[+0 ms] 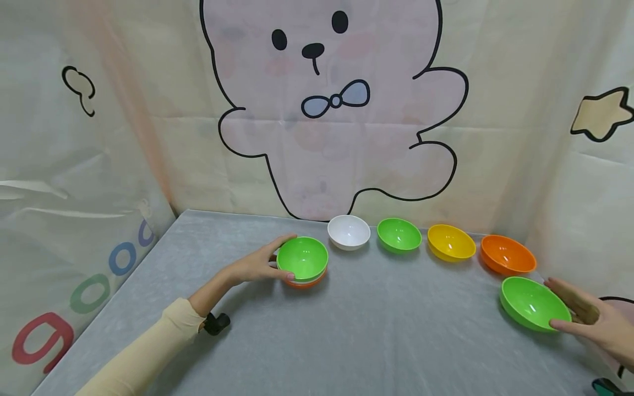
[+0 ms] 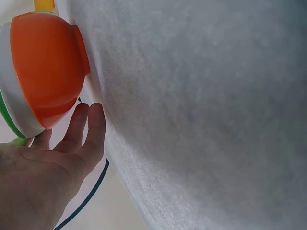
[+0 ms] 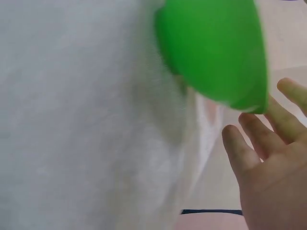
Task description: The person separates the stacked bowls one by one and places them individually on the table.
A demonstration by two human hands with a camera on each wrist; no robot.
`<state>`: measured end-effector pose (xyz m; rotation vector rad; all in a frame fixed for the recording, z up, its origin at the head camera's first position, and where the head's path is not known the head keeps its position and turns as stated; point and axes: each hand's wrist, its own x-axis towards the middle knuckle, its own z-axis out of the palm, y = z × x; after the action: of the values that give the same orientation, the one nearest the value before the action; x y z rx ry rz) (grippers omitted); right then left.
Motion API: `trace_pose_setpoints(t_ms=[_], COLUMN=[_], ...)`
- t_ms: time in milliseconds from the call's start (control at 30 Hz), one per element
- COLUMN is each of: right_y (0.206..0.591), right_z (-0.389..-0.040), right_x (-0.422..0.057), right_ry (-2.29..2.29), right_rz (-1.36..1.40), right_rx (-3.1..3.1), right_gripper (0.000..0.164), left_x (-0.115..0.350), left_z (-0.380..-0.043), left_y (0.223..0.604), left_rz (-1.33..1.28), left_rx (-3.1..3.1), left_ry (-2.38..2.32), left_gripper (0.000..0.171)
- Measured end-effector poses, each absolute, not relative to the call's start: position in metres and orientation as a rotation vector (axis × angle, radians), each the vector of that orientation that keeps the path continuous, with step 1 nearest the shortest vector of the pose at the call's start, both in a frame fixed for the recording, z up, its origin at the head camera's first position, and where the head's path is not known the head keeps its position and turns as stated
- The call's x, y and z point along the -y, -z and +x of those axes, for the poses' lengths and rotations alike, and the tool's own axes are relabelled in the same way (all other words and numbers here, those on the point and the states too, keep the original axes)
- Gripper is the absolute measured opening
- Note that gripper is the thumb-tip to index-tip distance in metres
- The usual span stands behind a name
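Note:
In the head view my left hand (image 1: 260, 264) holds a green bowl (image 1: 303, 258) at its side, thumb and forefinger spread round the rim. That bowl sits nested in a white bowl (image 2: 12, 86), which in turn sits in an orange bowl (image 2: 48, 62). The other left fingers reach out beside the orange one. Far to the right, my right hand (image 1: 589, 316) is beside a larger green bowl (image 1: 535, 302), its thumb at the near rim. The right wrist view shows these fingers (image 3: 244, 151) spread and extended next to that bowl's edge.
Along the table's back edge stand a white bowl (image 1: 349, 232), a green bowl (image 1: 399, 235), a yellow bowl (image 1: 451, 242) and an orange bowl (image 1: 507, 254), in a row. A grey cloth covers the table (image 1: 376, 335). A printed curtain (image 1: 495, 165) hangs close behind and at both sides.

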<state>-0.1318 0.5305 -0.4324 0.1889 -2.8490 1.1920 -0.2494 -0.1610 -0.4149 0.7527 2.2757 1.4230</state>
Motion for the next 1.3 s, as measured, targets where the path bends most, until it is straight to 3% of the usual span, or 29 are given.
trace_pose_setpoints(t_ms=[300, 700, 1300], right_y=[0.415, 0.390, 0.367], right_z=[-0.136, -0.141, -0.158], right_x=[-0.527, -0.510, -0.472], right_ry=[-1.137, -1.100, -1.150], right_rz=[0.294, 0.169, 0.246], right_rx=[2.748, 2.770, 2.605], right_gripper=[0.087, 0.074, 0.049], left_x=[0.160, 0.159, 0.160], left_z=[-0.249, -0.250, -0.252], left_y=[0.415, 0.417, 0.420], left_rz=[0.752, 0.800, 0.808], left_rx=[-2.269, -2.270, -2.294], left_ry=[-1.426, -1.448, -1.437], left_gripper=[0.096, 0.099, 0.108])
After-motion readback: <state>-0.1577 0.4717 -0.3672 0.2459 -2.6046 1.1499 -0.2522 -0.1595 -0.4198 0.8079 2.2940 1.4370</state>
